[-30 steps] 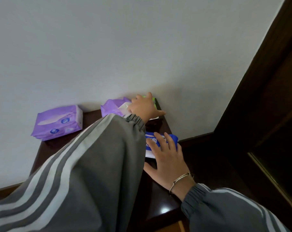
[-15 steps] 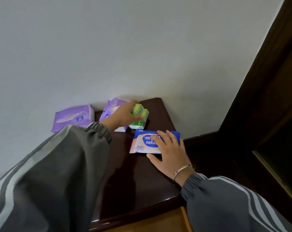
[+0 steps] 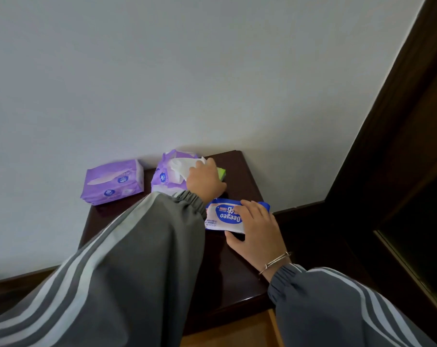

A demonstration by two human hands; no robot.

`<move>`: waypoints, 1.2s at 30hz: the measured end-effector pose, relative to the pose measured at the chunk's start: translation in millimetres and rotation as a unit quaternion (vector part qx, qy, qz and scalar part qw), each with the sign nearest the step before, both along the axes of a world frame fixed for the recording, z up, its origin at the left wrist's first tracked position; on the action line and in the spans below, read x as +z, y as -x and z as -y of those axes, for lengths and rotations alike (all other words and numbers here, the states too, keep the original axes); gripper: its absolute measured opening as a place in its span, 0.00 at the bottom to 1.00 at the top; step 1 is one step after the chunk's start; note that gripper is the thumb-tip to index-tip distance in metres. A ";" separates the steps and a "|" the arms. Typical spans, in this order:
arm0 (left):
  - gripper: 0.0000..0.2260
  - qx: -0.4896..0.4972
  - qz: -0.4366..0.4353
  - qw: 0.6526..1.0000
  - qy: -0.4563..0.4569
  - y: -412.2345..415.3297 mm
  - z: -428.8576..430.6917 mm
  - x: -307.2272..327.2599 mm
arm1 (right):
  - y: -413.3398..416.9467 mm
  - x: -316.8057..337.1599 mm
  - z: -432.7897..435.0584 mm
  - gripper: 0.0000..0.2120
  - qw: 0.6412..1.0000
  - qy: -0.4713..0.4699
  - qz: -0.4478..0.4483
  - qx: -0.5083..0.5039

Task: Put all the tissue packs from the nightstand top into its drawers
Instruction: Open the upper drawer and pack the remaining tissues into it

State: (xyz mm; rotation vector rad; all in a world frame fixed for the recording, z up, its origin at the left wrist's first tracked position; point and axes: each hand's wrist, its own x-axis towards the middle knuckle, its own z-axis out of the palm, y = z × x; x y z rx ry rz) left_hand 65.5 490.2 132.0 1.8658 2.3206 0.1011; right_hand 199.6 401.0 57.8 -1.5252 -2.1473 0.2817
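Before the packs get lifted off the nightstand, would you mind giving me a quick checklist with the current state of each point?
1. Right hand has a hold on the blue wipes pack: ok, fingers on top, thumb at its near edge.
2. Left hand has a secure hold on the small green pack: cannot tell, the hand covers most of it.
3. Loose tissue sticking out of the open purple pack is clear of the left hand: not ok, they overlap.
4. Closed purple pack stowed: not ok, on the nightstand.
5. Drawer open to receive packs: cannot tell.
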 end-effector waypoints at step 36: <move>0.27 0.215 0.470 0.851 -0.098 105.9 132.3 38.5 | -2.6 0.5 19.0 0.28 0.998 0.021 0.066 -0.006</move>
